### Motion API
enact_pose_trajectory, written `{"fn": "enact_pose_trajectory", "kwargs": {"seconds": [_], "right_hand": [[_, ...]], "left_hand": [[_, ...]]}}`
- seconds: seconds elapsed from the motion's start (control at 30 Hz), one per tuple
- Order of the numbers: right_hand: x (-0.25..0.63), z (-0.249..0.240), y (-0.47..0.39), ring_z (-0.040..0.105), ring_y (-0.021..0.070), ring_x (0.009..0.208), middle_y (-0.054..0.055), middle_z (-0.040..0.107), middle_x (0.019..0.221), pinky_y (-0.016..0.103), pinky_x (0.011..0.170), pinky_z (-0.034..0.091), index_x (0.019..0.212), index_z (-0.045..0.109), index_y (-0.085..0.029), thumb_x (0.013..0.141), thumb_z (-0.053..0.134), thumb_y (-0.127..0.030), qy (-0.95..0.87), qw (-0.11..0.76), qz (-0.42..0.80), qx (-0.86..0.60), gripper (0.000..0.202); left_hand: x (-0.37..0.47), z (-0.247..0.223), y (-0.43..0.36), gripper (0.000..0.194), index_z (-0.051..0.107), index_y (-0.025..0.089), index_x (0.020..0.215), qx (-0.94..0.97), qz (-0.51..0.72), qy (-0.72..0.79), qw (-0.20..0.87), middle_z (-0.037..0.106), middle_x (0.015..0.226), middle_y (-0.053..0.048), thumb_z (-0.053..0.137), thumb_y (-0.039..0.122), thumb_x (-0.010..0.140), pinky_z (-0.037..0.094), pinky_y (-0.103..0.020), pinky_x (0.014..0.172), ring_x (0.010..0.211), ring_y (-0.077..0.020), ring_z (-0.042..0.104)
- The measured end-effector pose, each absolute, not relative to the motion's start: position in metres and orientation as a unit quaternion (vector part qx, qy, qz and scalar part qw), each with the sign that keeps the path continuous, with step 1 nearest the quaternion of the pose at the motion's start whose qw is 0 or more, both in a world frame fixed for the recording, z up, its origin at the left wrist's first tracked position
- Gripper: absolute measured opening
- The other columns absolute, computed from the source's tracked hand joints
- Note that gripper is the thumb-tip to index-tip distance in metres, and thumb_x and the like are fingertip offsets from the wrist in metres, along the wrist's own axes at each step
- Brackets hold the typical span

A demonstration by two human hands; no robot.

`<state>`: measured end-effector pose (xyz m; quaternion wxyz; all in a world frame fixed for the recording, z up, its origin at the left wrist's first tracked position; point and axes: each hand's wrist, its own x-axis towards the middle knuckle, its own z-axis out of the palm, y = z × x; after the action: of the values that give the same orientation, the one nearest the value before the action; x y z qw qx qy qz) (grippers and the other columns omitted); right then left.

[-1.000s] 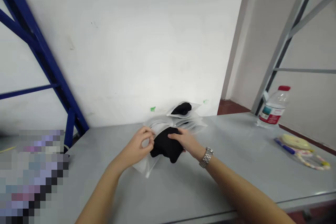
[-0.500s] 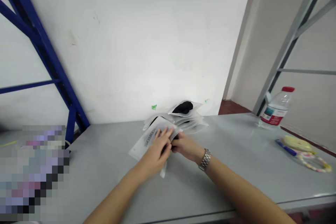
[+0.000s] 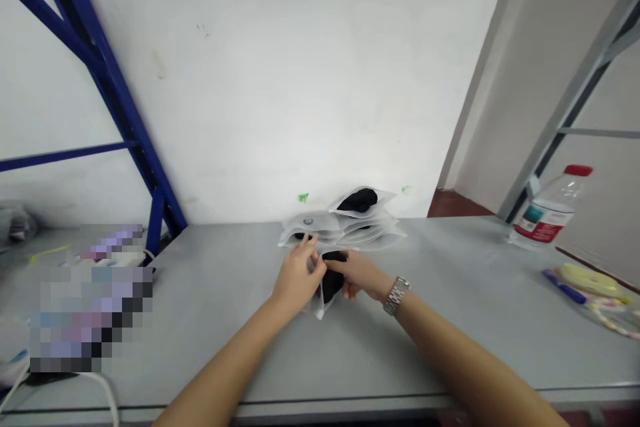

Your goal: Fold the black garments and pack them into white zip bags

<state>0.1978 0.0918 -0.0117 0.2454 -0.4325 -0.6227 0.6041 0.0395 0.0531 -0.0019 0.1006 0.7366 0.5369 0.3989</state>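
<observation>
Black cloth [image 3: 333,285], there at the mouth of a frosted bag [image 3: 321,311] over the table [image 3: 400,353]! Right hand [image 3: 361,273] clamps it, left hand [image 3: 298,275] touches the bag (its grip, I can't tell), stacked bags [image 3: 373,220] just behind.

Workshop, seemingly: blue metal frame [image 3: 114,83], grey worktable [image 3: 215,280], scuffed wall [image 3: 310,80].

No txt legible: btl label [image 3: 545,222] too blurry, round mark [image 3: 308,221] on white bag [image 3: 325,222] too sm. to read.
</observation>
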Motion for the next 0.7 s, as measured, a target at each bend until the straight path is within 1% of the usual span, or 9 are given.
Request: {"fn": "enact_pose_trajectory", "kwargs": {"seconds": [0.07,0.13,0.2,0.3,0.37,0.47,0.57,0.63,0.7], "right_hand": [[0.203,-0.012,0.097,0.054,0.0131,0.034,-0.001,0.058,0.051,0.020,0.029,0.039,0.080,0.052,-0.017,0.077,0.059,-0.037,-0.636,0.204,0.591,-0.452,0.021],[0.208,-0.010,0.102,0.054,0.0138,0.034,-0.001,0.057,0.047,0.021,0.030,0.040,0.077,0.050,-0.018,0.077,0.060,-0.033,-0.641,0.174,0.584,-0.466,0.018],[0.211,-0.009,0.104,0.055,0.0133,0.037,-0.002,0.057,0.049,0.022,0.034,0.043,0.078,0.051,-0.018,0.076,0.060,-0.030,-0.625,0.189,0.617,-0.441,0.015],[0.209,-0.008,0.101,0.059,0.0116,0.047,-0.002,0.062,0.063,0.023,0.048,0.049,0.086,0.054,-0.018,0.071,0.064,-0.024,-0.567,0.251,0.712,-0.329,0.019],[0.202,-0.009,0.096,0.061,0.0121,0.055,-0.001,0.063,0.068,0.024,0.057,0.050,0.085,0.058,-0.018,0.065,0.067,-0.019,-0.540,0.290,0.745,-0.264,0.022],[0.189,-0.013,0.086,0.063,0.0173,0.075,0.003,0.066,0.080,0.030,0.072,0.051,0.086,0.061,-0.020,0.068,0.066,-0.023,-0.529,0.387,0.723,-0.220,0.019],[0.179,-0.016,0.079,0.060,0.0214,0.096,0.005,0.066,0.101,0.037,0.089,0.046,0.095,0.062,-0.024,0.072,0.064,-0.033,-0.507,0.512,0.660,-0.211,0.024],[0.178,-0.015,0.079,0.059,0.0238,0.101,0.006,0.065,0.107,0.040,0.093,0.044,0.096,0.062,-0.023,0.072,0.064,-0.034,-0.495,0.548,0.638,-0.218,0.026],[0.181,-0.012,0.082,0.059,0.0247,0.101,0.007,0.065,0.110,0.042,0.093,0.045,0.098,0.062,-0.022,0.073,0.063,-0.032,-0.496,0.545,0.639,-0.222,0.027]], "left_hand": [[0.038,-0.003,0.056,0.012,0.057,0.020,0.076,0.725,0.413,0.543,0.094,0.056,0.129,-0.010,0.046,0.016,0.078,0.029,-0.043,0.107,0.132,-0.0249,0.035],[0.036,-0.001,0.057,0.011,0.056,0.020,0.074,0.717,0.425,0.543,0.102,0.055,0.130,-0.009,0.047,0.018,0.079,0.024,-0.046,0.109,0.133,-0.0256,0.033],[0.036,0.001,0.056,0.013,0.055,0.021,0.072,0.721,0.424,0.530,0.140,0.054,0.132,-0.008,0.047,0.022,0.081,0.021,-0.049,0.110,0.134,-0.0264,0.031],[0.040,0.007,0.048,0.015,0.054,0.021,0.076,0.761,0.388,0.483,0.190,0.051,0.135,-0.007,0.042,0.025,0.086,0.016,-0.051,0.111,0.135,-0.0252,0.028],[0.045,0.011,0.040,0.017,0.053,0.021,0.079,0.808,0.359,0.434,0.169,0.048,0.138,-0.005,0.039,0.023,0.088,0.011,-0.049,0.113,0.137,-0.0224,0.025],[0.052,0.014,0.029,0.022,0.054,0.021,0.079,0.868,0.315,0.365,0.115,0.045,0.140,-0.002,0.035,0.019,0.090,0.006,-0.044,0.115,0.137,-0.0192,0.022],[0.055,0.014,0.025,0.025,0.055,0.021,0.079,0.889,0.285,0.344,0.101,0.043,0.141,-0.002,0.034,0.017,0.091,0.009,-0.042,0.115,0.137,-0.0185,0.023],[0.052,0.014,0.029,0.020,0.057,0.022,0.082,0.884,0.288,0.351,0.110,0.044,0.141,-0.002,0.039,0.021,0.091,0.012,-0.042,0.115,0.137,-0.0190,0.024],[0.043,0.015,0.037,0.011,0.057,0.024,0.089,0.858,0.326,0.382,0.112,0.044,0.141,-0.002,0.048,0.029,0.088,0.011,-0.044,0.114,0.137,-0.0214,0.023]]}}
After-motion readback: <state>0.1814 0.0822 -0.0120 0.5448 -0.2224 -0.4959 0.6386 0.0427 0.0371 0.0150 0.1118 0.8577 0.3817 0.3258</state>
